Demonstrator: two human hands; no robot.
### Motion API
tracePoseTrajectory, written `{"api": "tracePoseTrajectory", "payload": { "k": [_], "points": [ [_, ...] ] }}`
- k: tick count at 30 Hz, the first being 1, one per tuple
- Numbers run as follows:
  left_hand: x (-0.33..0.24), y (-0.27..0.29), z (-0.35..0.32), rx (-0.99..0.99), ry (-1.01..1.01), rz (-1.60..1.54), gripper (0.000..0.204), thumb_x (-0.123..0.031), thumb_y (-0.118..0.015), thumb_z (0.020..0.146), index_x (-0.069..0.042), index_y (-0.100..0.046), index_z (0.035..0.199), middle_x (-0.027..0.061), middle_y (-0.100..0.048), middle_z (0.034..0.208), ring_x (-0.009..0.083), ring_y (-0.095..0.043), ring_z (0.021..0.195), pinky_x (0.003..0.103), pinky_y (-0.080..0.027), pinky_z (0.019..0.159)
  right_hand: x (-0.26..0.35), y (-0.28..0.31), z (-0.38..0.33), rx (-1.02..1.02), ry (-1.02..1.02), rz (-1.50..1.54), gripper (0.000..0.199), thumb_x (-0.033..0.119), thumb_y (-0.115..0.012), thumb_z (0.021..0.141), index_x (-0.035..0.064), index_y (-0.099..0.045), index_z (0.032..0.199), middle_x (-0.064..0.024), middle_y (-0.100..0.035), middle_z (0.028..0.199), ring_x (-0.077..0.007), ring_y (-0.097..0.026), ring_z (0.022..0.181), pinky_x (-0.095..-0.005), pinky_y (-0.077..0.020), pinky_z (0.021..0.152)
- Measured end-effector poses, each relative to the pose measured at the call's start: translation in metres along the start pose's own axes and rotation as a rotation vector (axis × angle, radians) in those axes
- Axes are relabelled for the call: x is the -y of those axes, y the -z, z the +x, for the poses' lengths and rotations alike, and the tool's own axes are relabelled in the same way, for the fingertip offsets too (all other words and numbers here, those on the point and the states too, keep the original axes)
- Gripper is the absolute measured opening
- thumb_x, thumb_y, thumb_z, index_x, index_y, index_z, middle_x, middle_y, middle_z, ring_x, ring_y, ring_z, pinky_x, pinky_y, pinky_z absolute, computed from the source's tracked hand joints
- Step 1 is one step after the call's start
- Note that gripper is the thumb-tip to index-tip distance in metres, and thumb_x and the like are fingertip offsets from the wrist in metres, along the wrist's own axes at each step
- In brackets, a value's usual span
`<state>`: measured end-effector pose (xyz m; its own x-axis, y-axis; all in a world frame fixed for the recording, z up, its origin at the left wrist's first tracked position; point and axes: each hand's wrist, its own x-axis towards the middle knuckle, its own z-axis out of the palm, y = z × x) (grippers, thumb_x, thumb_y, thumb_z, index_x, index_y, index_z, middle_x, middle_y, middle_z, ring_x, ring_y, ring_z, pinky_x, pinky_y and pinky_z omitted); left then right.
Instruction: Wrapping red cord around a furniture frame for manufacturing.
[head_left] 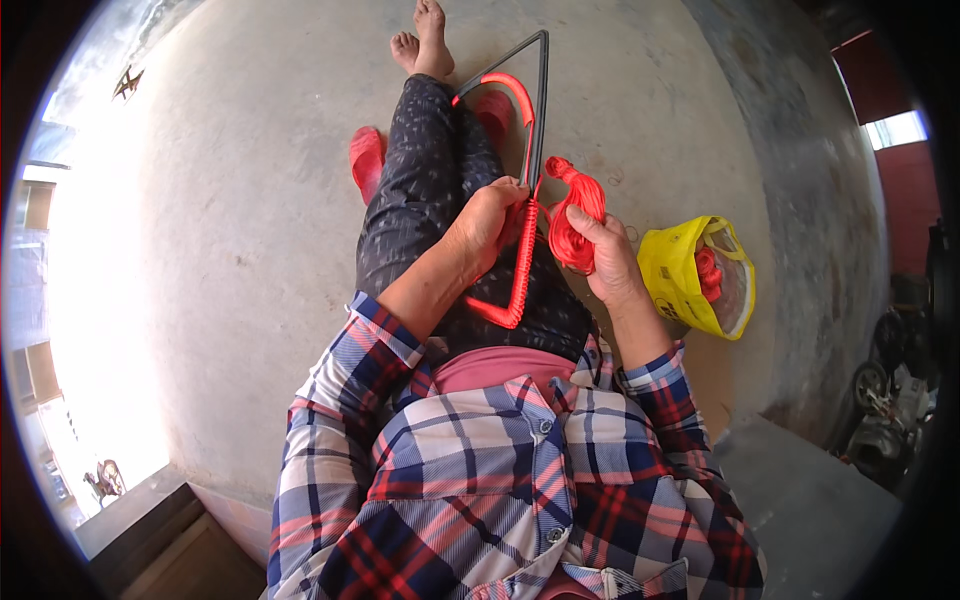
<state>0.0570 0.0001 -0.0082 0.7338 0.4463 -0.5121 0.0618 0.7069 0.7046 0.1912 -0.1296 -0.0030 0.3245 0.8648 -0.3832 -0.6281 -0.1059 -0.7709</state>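
Just above the centre of the head view, over your legs in dark patterned trousers, sits a black bent frame, partly wound in red cord. Tight turns run down its lower length and round onto the bottom bar; another red-covered stretch shows on the curved piece higher up. Your left hand is closed on the frame where the turns give way to bare black, apparently keeping them from slackening. Just to its right, your right hand is clasped round a looped hank of the same red; a strand seems to lead from it to the frame.

The step in hand looks like winding cord round the frame, with part of it done. The next move would call for passing the hank round the bare bar and drawing the turn snug against its neighbour, without tangling the loops.

Right of centre, a yellow bag stands open on the floor, with more red material inside. Dark printing marks its lower left side, too small to make out.
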Motion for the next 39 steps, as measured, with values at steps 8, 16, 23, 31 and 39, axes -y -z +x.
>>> {"api": "tracePoseTrajectory", "payload": {
  "k": [8,16,23,31,39],
  "points": [
    [0.006,-0.001,0.007,-0.034,0.003,-0.083,0.014,-0.015,-0.042,0.095,-0.009,-0.054,0.093,0.0005,-0.06,0.079,0.0127,-0.056,0.067,0.026,-0.046,0.066,-0.01,-0.008,-0.004,0.06,-0.129,0.053,0.015,0.017,-0.068,0.086,0.0078,-0.065,0.097,0.002,-0.063,0.082,-0.0082,-0.06,0.069,-0.0234,-0.0482,0.063],
    [0.001,-0.001,-0.001,0.017,-0.01,0.003,0.015,-0.017,-0.042,0.094,-0.01,-0.054,0.091,-0.0018,-0.052,0.072,0.0102,-0.046,0.058,0.024,-0.036,0.053,0.033,0.042,-0.009,-0.109,0.229,0.223,0.022,0.013,-0.061,0.085,0.0048,-0.061,0.105,-0.0023,-0.06,0.081,-0.0081,-0.048,0.054,-0.0233,-0.0361,0.042],
    [0.005,0.0,0.001,-0.031,-0.016,0.024,0.012,-0.016,-0.045,0.093,-0.011,-0.055,0.09,-0.0029,-0.05,0.07,0.0091,-0.043,0.056,0.024,-0.033,0.051,0.0,-0.002,-0.012,-0.002,-0.056,-0.007,0.03,0.019,-0.065,0.086,0.0029,-0.063,0.112,-0.0018,-0.065,0.093,-0.0088,-0.06,0.07,-0.0249,-0.0472,0.054],
    [0.003,-0.002,-0.002,-0.045,-0.032,-0.028,0.01,-0.018,-0.046,0.094,-0.012,-0.054,0.091,-0.0039,-0.051,0.071,0.0079,-0.045,0.056,0.022,-0.033,0.051,0.009,0.007,-0.009,0.004,0.066,0.017,0.017,0.014,-0.067,0.084,0.0057,-0.063,0.098,-0.0004,-0.064,0.087,-0.0084,-0.059,0.068,-0.0239,-0.0479,0.065],
    [0.005,-0.003,-0.002,0.008,-0.032,-0.012,0.01,-0.017,-0.046,0.094,-0.011,-0.053,0.089,-0.0033,-0.052,0.071,0.0084,-0.046,0.057,0.022,-0.034,0.051,0.114,0.133,-0.04,-0.048,0.426,0.341,0.038,0.021,-0.06,0.089,0.0005,-0.051,0.12,-0.0084,-0.056,0.079,-0.0092,-0.04,0.051,-0.0231,-0.0288,0.043]
  ]
}}
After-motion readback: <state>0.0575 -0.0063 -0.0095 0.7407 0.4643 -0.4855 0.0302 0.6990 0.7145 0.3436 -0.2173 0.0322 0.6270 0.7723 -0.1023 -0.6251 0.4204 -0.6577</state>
